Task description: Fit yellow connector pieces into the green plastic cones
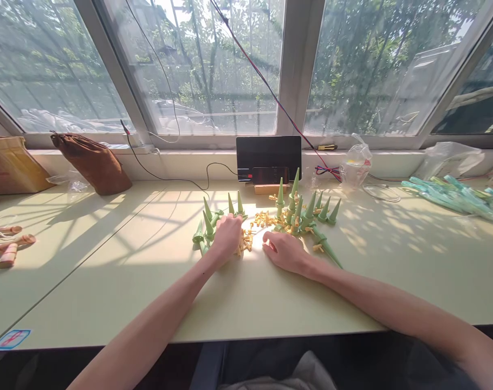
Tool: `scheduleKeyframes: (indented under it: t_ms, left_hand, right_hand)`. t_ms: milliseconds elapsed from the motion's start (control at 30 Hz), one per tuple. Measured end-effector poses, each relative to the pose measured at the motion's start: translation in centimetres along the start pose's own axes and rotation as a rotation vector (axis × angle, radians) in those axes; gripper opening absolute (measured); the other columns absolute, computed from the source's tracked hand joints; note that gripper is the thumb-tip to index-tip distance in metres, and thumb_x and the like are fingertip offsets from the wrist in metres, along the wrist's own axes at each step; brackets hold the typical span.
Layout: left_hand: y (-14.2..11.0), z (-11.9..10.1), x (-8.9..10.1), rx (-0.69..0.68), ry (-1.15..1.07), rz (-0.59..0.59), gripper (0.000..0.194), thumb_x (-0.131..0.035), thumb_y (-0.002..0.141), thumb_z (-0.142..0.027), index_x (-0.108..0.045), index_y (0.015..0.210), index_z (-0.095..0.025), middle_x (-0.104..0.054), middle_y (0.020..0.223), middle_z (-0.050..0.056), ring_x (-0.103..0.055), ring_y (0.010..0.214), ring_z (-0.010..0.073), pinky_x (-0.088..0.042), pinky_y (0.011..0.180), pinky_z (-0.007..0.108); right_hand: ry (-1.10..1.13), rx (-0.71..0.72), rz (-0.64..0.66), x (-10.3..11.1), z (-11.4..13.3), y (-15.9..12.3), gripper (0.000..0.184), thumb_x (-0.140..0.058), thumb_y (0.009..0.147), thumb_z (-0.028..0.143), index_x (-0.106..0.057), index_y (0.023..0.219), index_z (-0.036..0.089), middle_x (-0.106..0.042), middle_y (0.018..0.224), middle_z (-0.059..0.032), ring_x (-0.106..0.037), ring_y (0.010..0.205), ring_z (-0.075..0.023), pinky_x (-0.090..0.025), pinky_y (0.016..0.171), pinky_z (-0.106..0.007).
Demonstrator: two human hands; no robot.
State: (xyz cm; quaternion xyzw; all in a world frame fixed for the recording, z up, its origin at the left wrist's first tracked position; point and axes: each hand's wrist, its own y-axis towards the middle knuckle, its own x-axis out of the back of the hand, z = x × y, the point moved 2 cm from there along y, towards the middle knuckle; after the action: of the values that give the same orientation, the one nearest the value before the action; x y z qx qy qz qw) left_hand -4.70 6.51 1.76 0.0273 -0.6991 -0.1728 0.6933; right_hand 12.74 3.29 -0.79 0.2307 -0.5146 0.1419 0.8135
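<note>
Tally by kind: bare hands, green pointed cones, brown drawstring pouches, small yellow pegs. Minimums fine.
Bare hands: 2, left hand and right hand
Green pointed cones: at least 10, overlapping
Brown drawstring pouch: 1
Total: at least 13, excluding small yellow pegs, too jumbled to count

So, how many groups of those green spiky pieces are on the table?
2: the left group, partly covered by the left hand, and the right group, just beyond the right hand. Some single pieces may be hidden.
</note>
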Motion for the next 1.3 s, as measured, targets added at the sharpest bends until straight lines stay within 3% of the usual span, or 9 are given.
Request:
scheduleKeyframes:
  t_ms: [300,467,600,767,967,1167,1300]
  left_hand:
    - [0.2,0.4,-0.6,-0.016,-0.072,-0.016,0.032,-0.043,0.076,0.004,-0.062,0.094,-0.014,-0.061,0.081,0.011,-0.061,0.078,0.0250,-0.045,0.067,0.031]
    - [0.2,-0.2,0.0,0.000,-0.135,-0.106,0.034,-0.044,0.082,-0.003,-0.056,0.112,-0.014,-0.062,0.097,0.014,-0.063,0.079,0.0248,-0.047,0.063,0.032]
    - [-0.4,-2.0,1.1,-0.135,-0.599,-0.313,0.025,-0.048,0.088,-0.013,-0.055,0.112,-0.019,-0.065,0.099,0.008,-0.064,0.081,0.0194,-0.051,0.069,0.031]
    - [-2.0,-4.3,1.3,-0.222,-0.825,-0.270,0.013,-0.052,0.089,-0.020,-0.055,0.102,-0.021,-0.066,0.088,0.003,-0.063,0.074,0.0152,-0.049,0.064,0.027]
    - [-3.1,-5.4,0.6,-0.242,-0.857,-0.108,0.005,-0.047,0.089,-0.019,-0.052,0.089,-0.020,-0.064,0.078,0.000,-0.061,0.070,0.0142,-0.049,0.066,0.027]
    - [-3.3,-5.7,0.5,-0.283,-0.815,-0.048,0.013,-0.045,0.090,-0.023,-0.057,0.087,-0.019,-0.065,0.077,0.002,-0.060,0.067,0.0144,-0.046,0.063,0.026]
    - [-3.6,-6.1,0.6,-0.362,-0.763,-0.012,0.011,-0.053,0.084,-0.025,-0.061,0.089,-0.019,-0.064,0.074,0.001,-0.058,0.067,0.0146,-0.044,0.061,0.026]
  right_hand:
    - [0.055,0.007,-0.019,0.0,-0.3,-0.1,0.013,-0.048,0.091,0.022,-0.058,0.098,0.019,-0.061,0.075,-0.0007,-0.051,0.064,-0.0121,-0.028,0.058,-0.023]
    - [0.256,0.009,-0.130,-0.2,-0.6,-0.1,0.020,-0.047,0.092,0.026,-0.055,0.109,0.018,-0.061,0.071,0.0010,-0.052,0.061,-0.0125,-0.034,0.058,-0.023]
    - [0.457,-0.024,-0.273,0.2,-0.4,-0.2,0.028,-0.043,0.096,0.034,-0.053,0.115,0.017,-0.061,0.076,-0.0007,-0.052,0.056,-0.0118,-0.039,0.057,-0.025]
    - [0.585,-0.072,-0.402,0.8,0.0,-0.6,0.025,-0.039,0.097,0.038,-0.053,0.106,0.019,-0.062,0.085,-0.0028,-0.055,0.059,-0.0122,-0.040,0.055,-0.025]
    - [0.514,-0.044,-0.496,1.0,-0.2,-0.9,0.026,-0.046,0.094,0.038,-0.042,0.075,0.020,-0.047,0.064,0.0040,-0.045,0.053,-0.0100,-0.035,0.052,-0.023]
    - [0.445,-0.007,-0.559,1.2,-0.5,-1.0,0.025,-0.046,0.093,0.032,-0.040,0.071,0.020,-0.043,0.060,0.0052,-0.041,0.052,-0.0089,-0.035,0.052,-0.022]
    - [0.425,0.011,-0.580,1.5,-0.6,-0.9,0.023,-0.046,0.093,0.031,-0.043,0.073,0.020,-0.045,0.059,0.0050,-0.041,0.050,-0.0091,-0.035,0.051,-0.022]
